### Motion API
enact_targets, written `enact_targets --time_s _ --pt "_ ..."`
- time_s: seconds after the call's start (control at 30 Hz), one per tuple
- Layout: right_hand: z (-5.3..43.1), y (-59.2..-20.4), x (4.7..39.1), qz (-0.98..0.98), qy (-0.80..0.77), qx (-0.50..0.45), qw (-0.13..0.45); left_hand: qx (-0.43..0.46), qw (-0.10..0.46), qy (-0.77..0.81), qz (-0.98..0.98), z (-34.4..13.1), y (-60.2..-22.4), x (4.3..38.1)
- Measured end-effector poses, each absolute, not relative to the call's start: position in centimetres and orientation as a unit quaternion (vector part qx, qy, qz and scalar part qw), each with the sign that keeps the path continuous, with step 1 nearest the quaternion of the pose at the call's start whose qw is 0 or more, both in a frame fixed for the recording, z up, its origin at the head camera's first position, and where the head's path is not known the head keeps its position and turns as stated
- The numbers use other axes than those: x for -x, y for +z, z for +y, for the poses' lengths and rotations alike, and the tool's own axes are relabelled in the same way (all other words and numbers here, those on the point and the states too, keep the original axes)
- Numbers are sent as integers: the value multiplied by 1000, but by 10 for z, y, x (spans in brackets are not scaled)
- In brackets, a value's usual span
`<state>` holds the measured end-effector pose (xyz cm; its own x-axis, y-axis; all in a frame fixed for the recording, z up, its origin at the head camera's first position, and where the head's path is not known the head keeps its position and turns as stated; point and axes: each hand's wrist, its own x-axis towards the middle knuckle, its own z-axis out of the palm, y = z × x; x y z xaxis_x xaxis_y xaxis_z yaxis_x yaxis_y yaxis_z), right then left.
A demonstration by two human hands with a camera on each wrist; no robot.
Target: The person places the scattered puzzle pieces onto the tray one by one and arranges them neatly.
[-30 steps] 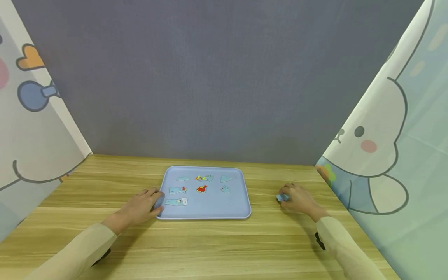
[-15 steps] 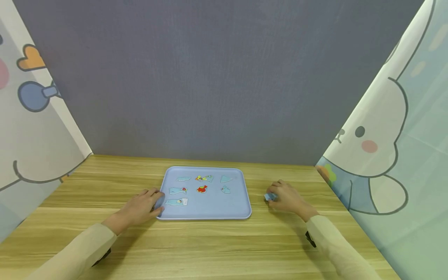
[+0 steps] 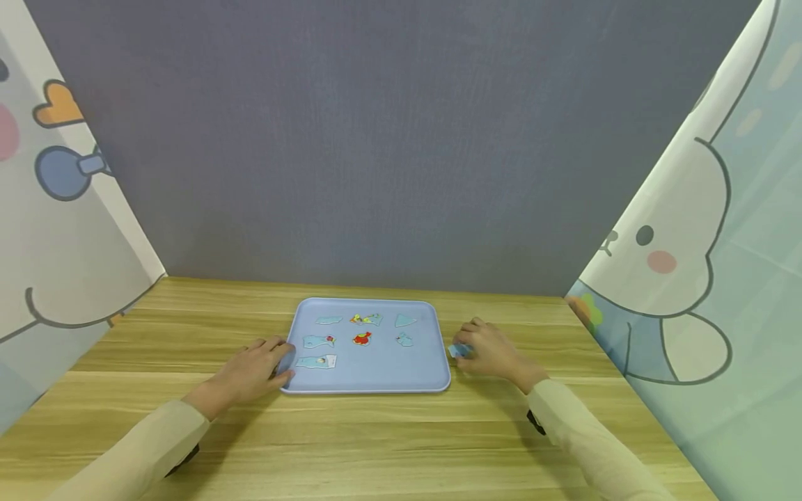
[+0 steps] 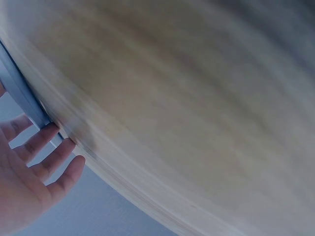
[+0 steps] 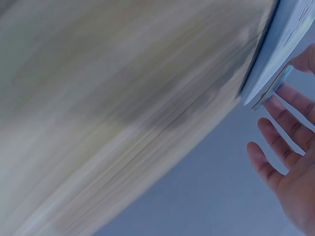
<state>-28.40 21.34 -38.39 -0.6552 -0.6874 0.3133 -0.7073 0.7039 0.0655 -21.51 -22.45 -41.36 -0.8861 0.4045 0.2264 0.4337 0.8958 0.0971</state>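
In the head view, my left hand (image 3: 250,369) rests at the left rim of a pale blue tray (image 3: 388,379). Its fingers (image 4: 64,150), loosely extended, touch the tray edge in the left wrist view. Beside the tray's right rim, my right hand (image 3: 491,351) pinches a light blue puzzle piece (image 3: 459,351) between thumb and fingers. That piece (image 5: 272,88) appears thin, seen edge-on in the right wrist view; the picture on it cannot be made out. Several flat puzzle pieces lie apart in the tray, among them a red one (image 3: 361,339) and a triangular light blue one (image 3: 404,320).
A wood-grain table (image 3: 376,445) carries the tray. Behind it stands a dark grey panel (image 3: 370,153). Cartoon-printed curtains flank both sides, the right curtain (image 3: 720,278) close to the table's edge.
My right hand has moved left across the table with the light blue puzzle piece, up to the tray's right rim. The left hand and the pieces in the tray have stayed put.
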Motion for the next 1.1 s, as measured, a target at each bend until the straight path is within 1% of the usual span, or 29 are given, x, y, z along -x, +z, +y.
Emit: enact_targets --time_s 0.4,0.6,0.83,1.1 --pt "177 -383 285 -909 18 -395 130 211 100 -70 -970 -223 -413 216" --pt "157 -383 286 -902 11 -416 117 211 102 -68 -970 -223 -413 216" --pt "132 -384 285 -887 -15 -445 121 209 101 -66 -970 -223 -413 215" --pt "109 -387 282 -887 -7 -454 91 209 98 -69 -970 -223 -413 214"
